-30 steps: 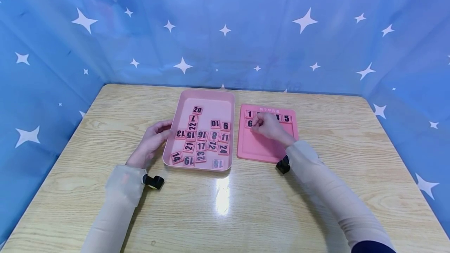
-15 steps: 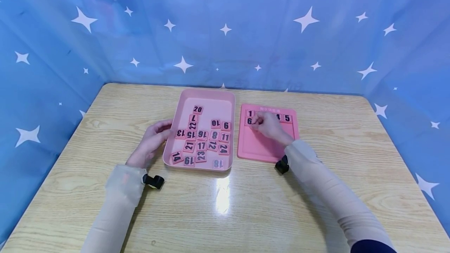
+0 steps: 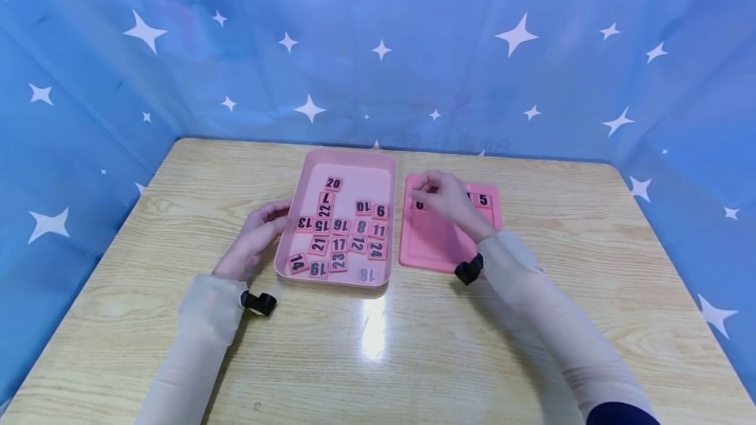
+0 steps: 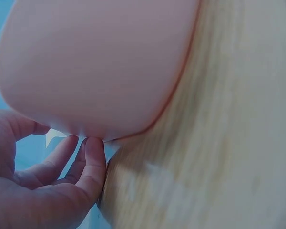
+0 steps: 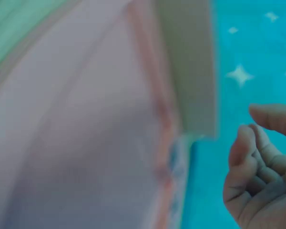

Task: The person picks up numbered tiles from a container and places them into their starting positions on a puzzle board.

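Observation:
My right hand (image 3: 445,199) hovers over the upper left of the pink number board (image 3: 434,248), hiding most of its top row. Nothing shows between its thumb and bent fingers in the right wrist view. A tile marked 6 (image 3: 419,205) lies just below the fingertips, and a tile marked 5 (image 3: 483,200) shows right of the hand. My left hand (image 3: 256,235) rests beside the pink tray (image 3: 354,169). In the left wrist view, its fingertips (image 4: 94,148) touch the tray's outer wall.
Several loose number tiles lie in the tray at mixed angles, among them a 20 (image 3: 333,183), a 7 (image 3: 325,198) and an 18 (image 3: 367,275). Tray and board stand close together on the wooden table (image 3: 331,359). A blue star-patterned curtain (image 3: 378,84) rises behind.
My right hand has lifted off the tile marked 6 and shifted slightly up and left, its thumb and fingers parting. The left hand stays at the tray.

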`<move>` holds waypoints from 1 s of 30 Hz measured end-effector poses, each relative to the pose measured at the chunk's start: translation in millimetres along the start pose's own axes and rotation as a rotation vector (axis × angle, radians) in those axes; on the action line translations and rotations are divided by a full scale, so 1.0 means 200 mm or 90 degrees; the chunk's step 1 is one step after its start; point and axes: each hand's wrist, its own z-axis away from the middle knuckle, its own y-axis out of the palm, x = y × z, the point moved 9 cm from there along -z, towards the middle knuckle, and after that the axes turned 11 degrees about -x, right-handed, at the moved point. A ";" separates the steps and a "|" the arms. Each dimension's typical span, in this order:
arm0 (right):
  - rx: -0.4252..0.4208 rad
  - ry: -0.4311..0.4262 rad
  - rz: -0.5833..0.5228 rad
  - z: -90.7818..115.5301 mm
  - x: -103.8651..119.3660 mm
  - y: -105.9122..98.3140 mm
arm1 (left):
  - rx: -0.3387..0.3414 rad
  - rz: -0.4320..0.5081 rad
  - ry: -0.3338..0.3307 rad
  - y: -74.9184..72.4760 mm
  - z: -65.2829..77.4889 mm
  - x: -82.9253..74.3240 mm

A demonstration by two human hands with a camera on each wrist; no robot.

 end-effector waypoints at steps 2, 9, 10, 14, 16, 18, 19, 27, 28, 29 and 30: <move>0.012 -0.002 -0.047 0.00 0.07 0.04 | -0.001 -0.002 0.000 0.00 0.00 0.00; 0.055 0.003 -0.123 0.01 0.25 0.24 | 0.008 0.003 0.008 0.00 0.01 -0.01; 0.053 0.012 -0.127 0.01 0.27 0.27 | 0.009 0.004 0.009 0.00 0.01 -0.01; 0.046 0.057 -0.150 -0.01 0.30 0.34 | 0.007 0.005 0.005 0.00 0.01 -0.01; 0.047 0.071 -0.157 -0.02 0.31 0.37 | 0.004 0.005 0.003 0.00 0.01 -0.01; 0.047 0.080 -0.163 -0.03 0.32 0.40 | 0.001 0.005 0.003 -0.01 0.01 -0.01; 0.047 0.083 -0.167 -0.03 0.32 0.40 | 0.001 0.007 0.003 -0.01 0.01 0.00; 0.066 0.116 -0.176 -0.08 0.34 0.49 | -0.001 0.003 -0.001 -0.01 0.00 -0.01; 0.071 0.122 -0.169 -0.09 0.34 0.50 | -0.001 0.002 -0.001 -0.01 0.01 -0.01; 0.075 0.127 -0.159 -0.10 0.34 0.52 | -0.001 0.001 0.000 -0.01 0.01 -0.01; 0.078 0.131 -0.151 -0.11 0.35 0.54 | 0.000 0.000 0.001 -0.01 0.01 -0.02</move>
